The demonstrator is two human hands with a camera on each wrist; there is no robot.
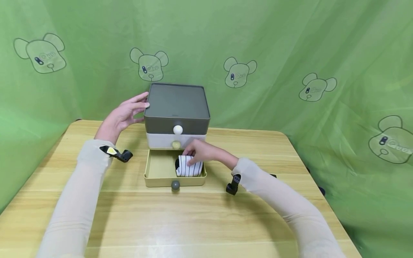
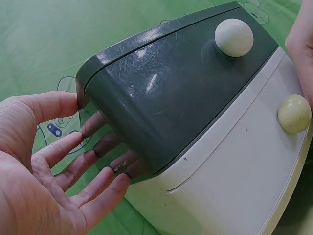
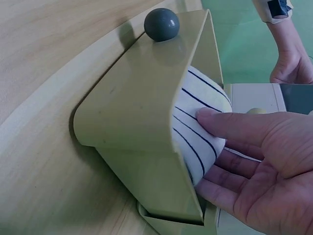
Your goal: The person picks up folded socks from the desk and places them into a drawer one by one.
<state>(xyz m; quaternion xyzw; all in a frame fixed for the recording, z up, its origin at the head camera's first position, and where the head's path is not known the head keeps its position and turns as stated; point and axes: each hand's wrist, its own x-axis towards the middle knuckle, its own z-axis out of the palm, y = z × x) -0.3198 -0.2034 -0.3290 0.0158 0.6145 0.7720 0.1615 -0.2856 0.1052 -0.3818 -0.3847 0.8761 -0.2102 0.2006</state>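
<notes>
A small three-tier drawer box (image 1: 177, 102) stands on the table, its top tier dark grey and its middle one white. The bottom yellow drawer (image 1: 158, 182) is pulled out, with a grey knob (image 3: 162, 24) on its front. In it lies a folded white cloth (image 1: 193, 170) with dark stripes and a black part at its left end. My right hand (image 1: 204, 150) pinches this cloth, the thumb (image 3: 215, 122) on the striped front and the other fingers behind. With fingers spread and nearly straight, my left hand (image 2: 54, 161) touches the left side of the grey tier.
The top tier carries a white knob (image 1: 177, 129), the middle tier a yellow one (image 2: 294, 113). Both sit in shut drawers. A wooden table (image 1: 135, 222) bears the box. Close behind hangs a green curtain (image 1: 196, 32) with bear-head drawings.
</notes>
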